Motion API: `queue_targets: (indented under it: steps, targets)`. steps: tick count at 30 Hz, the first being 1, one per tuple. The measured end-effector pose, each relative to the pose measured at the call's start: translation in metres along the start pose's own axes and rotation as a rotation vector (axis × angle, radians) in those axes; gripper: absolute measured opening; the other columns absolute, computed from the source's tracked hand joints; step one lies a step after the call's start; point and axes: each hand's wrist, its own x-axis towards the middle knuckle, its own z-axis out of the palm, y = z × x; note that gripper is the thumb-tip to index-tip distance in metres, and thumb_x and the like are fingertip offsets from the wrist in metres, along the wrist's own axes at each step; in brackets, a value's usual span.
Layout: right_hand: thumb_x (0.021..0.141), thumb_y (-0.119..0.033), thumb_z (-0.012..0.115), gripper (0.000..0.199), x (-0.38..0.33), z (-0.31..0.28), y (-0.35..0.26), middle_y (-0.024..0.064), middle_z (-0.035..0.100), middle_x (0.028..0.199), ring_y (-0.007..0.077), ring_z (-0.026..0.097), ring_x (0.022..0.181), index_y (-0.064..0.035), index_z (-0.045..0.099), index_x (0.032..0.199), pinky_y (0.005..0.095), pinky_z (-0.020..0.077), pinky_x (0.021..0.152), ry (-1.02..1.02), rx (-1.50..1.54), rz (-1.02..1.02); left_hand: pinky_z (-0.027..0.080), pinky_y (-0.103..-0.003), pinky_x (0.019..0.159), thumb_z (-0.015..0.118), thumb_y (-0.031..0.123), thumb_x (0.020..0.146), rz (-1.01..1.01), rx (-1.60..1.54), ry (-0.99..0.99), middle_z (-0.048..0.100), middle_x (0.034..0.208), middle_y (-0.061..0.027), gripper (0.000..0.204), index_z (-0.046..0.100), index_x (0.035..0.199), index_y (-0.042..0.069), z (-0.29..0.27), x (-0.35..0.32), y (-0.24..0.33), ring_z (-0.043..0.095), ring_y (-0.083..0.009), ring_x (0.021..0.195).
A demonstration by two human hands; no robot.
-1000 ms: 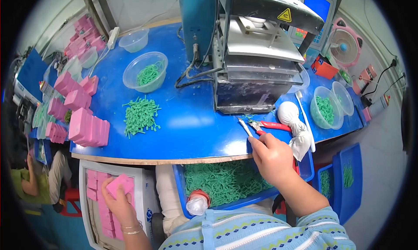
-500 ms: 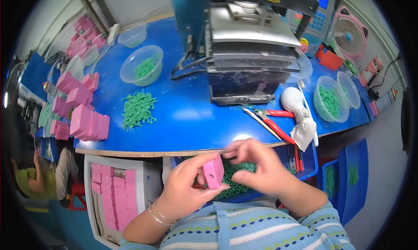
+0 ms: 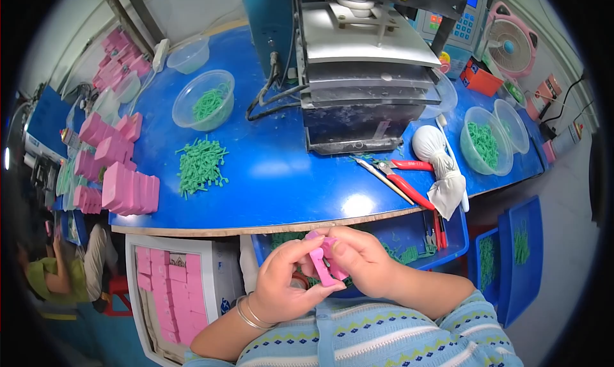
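A pink rubber mould (image 3: 322,268) is held between my two hands over the open blue drawer tray, just in front of the table edge. My left hand (image 3: 283,276) grips its near side, thumb along the lower end. Pressed to its far and right side are the fingers and thumb of my right hand (image 3: 363,259). The mould looks bent or parted, with a gap between two pink portions. Whatever is inside it is hidden by my fingers. Below lie small green pieces (image 3: 403,253) in the blue tray (image 3: 458,231).
A press machine (image 3: 364,105) stands on the blue table. Red-handled cutters (image 3: 409,187) and a white cloth pouch (image 3: 432,148) lie right of centre. Green pieces form a pile (image 3: 201,167); bowls (image 3: 182,114) hold more. Pink moulds (image 3: 131,189) stack at left and fill a white box (image 3: 203,271).
My right hand has come in from the right and taken hold of the mould. The mould has turned and now shows a gap where it looked like one closed block.
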Motion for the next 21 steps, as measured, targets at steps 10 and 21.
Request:
queue_targets:
  steps: [10,21]
  targets:
    - [0.096,-0.035,0.035,0.046,0.005,0.002,0.008,0.0065,0.053,0.1,0.0104,0.048,0.084,0.0028,0.046,0.119,0.0252,0.0399,0.076,0.11,-0.128,-0.032,0.045,-0.032,0.088,0.084,0.013,0.06,0.128,0.223,0.045,0.043,0.114,-0.011,0.081,0.036,0.124,-0.001,-0.006,0.006,-0.004,0.05,-0.0184,0.105]
    - [0.092,-0.016,0.05,0.013,0.01,0.003,0.019,0.0029,0.046,0.092,0.0102,0.045,0.085,-0.0037,0.048,0.092,0.0258,0.0387,0.077,0.226,0.167,-0.08,0.042,-0.028,0.074,0.057,0.002,0.078,0.19,0.12,0.123,0.046,0.096,-0.0131,0.064,0.021,0.13,-0.005,-0.003,0.011,-0.001,0.049,-0.0167,0.083]
